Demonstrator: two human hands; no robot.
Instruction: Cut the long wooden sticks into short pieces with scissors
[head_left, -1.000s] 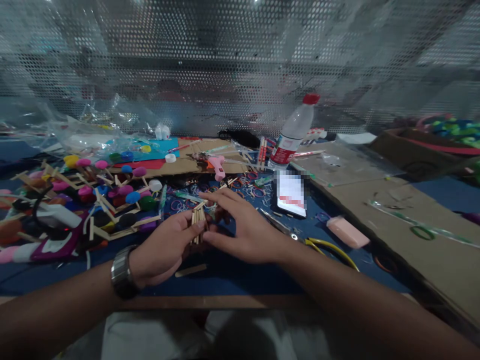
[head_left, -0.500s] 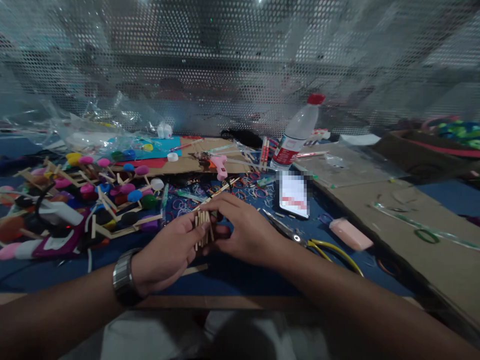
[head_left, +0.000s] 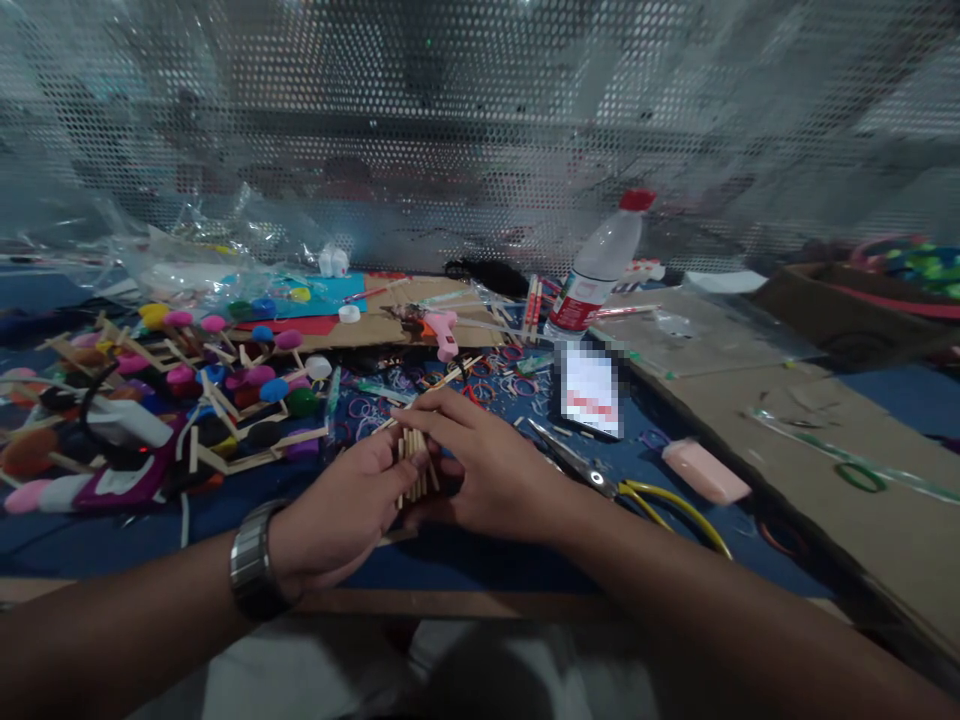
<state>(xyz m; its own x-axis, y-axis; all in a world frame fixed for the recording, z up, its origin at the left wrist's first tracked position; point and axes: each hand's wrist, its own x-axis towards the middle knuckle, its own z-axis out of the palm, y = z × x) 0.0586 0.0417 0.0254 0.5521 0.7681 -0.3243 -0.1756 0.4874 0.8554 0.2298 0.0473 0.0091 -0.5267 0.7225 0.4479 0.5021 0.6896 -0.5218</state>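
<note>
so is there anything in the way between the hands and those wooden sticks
Nothing visible: the left hand holds the wooden sticks under its thumb, and the right hand is curled right beside them. Whether its hidden fingertips touch them, I can't tell.

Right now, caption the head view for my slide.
Left hand holds wooden sticks, right hand close beside them; scissors and phone nearby.

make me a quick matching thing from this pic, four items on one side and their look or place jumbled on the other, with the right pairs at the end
1. bottle
2. sticks
3. phone
4. scissors

a. yellow-handled
b. lit up
c. red-capped
d. held in the left hand

Pairs: 1-c, 2-d, 3-b, 4-a
</note>
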